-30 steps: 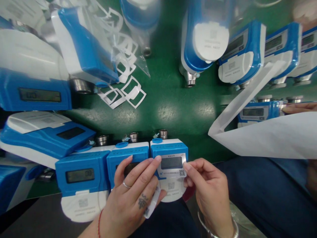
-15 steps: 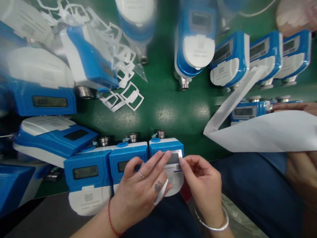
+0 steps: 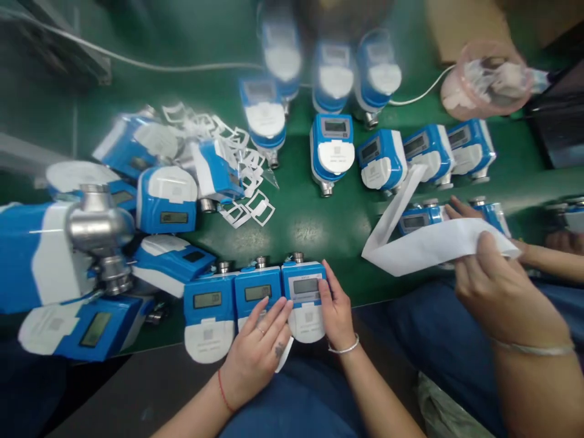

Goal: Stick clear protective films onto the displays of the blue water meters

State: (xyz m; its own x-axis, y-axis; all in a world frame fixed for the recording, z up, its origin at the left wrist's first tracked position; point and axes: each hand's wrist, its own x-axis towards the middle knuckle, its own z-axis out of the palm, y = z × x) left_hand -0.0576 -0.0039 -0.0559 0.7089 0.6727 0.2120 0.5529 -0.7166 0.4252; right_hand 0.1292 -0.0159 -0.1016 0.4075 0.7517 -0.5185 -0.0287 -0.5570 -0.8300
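Note:
A blue-and-white water meter (image 3: pixel 306 271) stands at the table's front edge, a pale label frame around its display. My right hand (image 3: pixel 336 304) grips its right side, the thumb on the front near the label and the fingers along the side. My left hand (image 3: pixel 264 340) lies palm down, fingers stretched, its fingertips at the meter's lower left. A small white paper piece (image 3: pixel 284 354) pokes out from beneath this hand; the thumb is hidden. Left of it, two similar meters stand in line, a middle meter (image 3: pixel 258 292) and an outer meter (image 3: pixel 210 310), both without pale frames.
More meters lie piled at left, including a large near one (image 3: pixel 41 255). Cut-out white paper frames (image 3: pixel 249 210) are scattered behind. Labelled meters (image 3: pixel 382 159) stand at back right. A co-worker's hand (image 3: pixel 497 286) holds a folded white strip (image 3: pixel 424 246). A pink tub (image 3: pixel 483 79) sits farther back.
The view has pulled back and shows more of the table. My right hand has gone from pinching the label's edge to gripping the meter's side. My left hand has slid off the label, down and left.

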